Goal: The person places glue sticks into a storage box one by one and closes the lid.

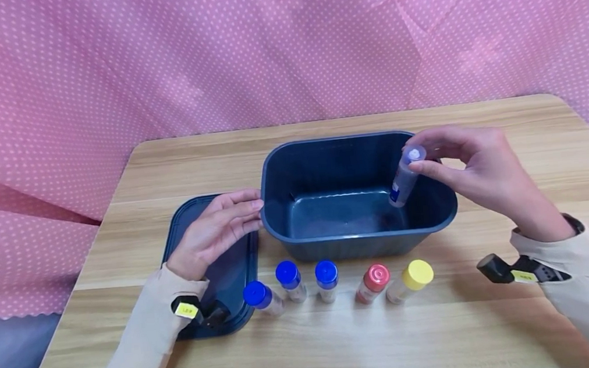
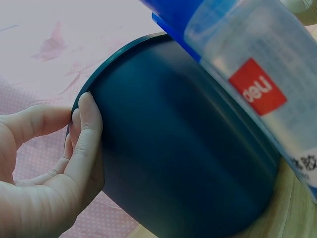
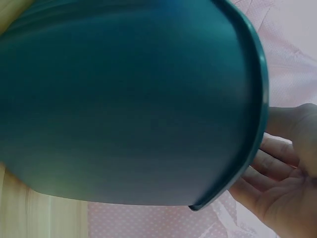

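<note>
My right hand (image 1: 482,167) pinches a clear glue bottle (image 1: 403,183) near its upper end, between thumb and fingers. The bottle tilts down inside a dark blue plastic bin (image 1: 363,245), near its right end. In the right wrist view, the bin's wall hides the bottle. My left hand (image 1: 219,228) reaches over a flat dark blue lid (image 1: 232,286), its extended fingertips touching the bin's left end at the rim. In front of the bin stand several glue bottles: some with blue caps (image 1: 326,272), one red-capped bottle (image 1: 372,283) and one yellow-capped bottle (image 1: 410,280).
Everything lies on a light wooden table (image 1: 372,352). A pink dotted cloth (image 1: 262,52) hangs behind the table and along its left side. In the left wrist view, a glue bottle with a red label (image 2: 257,87) fills the upper right.
</note>
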The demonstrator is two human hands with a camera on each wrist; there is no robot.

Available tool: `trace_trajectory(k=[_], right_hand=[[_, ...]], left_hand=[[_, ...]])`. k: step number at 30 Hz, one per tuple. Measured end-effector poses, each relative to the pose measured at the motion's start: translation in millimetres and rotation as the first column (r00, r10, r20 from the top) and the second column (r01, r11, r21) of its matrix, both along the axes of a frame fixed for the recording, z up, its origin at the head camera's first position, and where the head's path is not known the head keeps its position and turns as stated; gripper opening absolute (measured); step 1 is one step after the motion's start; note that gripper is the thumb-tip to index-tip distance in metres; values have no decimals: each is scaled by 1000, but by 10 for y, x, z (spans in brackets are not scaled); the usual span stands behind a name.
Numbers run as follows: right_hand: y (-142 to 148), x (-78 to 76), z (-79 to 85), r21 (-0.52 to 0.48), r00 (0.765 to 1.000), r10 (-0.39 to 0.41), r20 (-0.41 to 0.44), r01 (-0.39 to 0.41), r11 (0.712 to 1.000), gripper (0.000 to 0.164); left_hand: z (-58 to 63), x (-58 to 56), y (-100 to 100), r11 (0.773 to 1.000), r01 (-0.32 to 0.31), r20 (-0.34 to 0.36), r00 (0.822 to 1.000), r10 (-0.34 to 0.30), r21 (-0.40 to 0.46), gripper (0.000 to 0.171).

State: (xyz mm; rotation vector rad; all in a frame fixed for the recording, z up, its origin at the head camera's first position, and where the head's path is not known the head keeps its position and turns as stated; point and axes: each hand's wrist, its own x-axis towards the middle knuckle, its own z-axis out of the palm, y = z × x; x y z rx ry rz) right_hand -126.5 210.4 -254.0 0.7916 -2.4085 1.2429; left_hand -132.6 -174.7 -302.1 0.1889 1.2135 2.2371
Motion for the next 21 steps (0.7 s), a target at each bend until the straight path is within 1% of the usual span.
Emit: trace_trajectory(k=[3,7,10,15,21], right_hand=[[-6,-16,-13,11,1000,3,-2,-3,1000,30],[-28,-36,-30,70,1000,-1,-4,1,998,29],[-52,-46,-56,101,1000,1,-13,0,995,28],[-69,-72,-101,109,1000,13,-21,-10,994,27],[-83,-105,-140,174,999,-5,-43,12,985,26]], left_hand=[[5,4,4,1000,-14,10,1000,14,-9,18],[19,14,7,999,-27,24,999,27,-24,19],[6,17,4,1000,-17,11,1000,17,-21,20],[-36,13,-5,1000,6,-21,1000,-6,0,20],[-45,19,4,1000,-7,-20,1000,7,-15,20]])
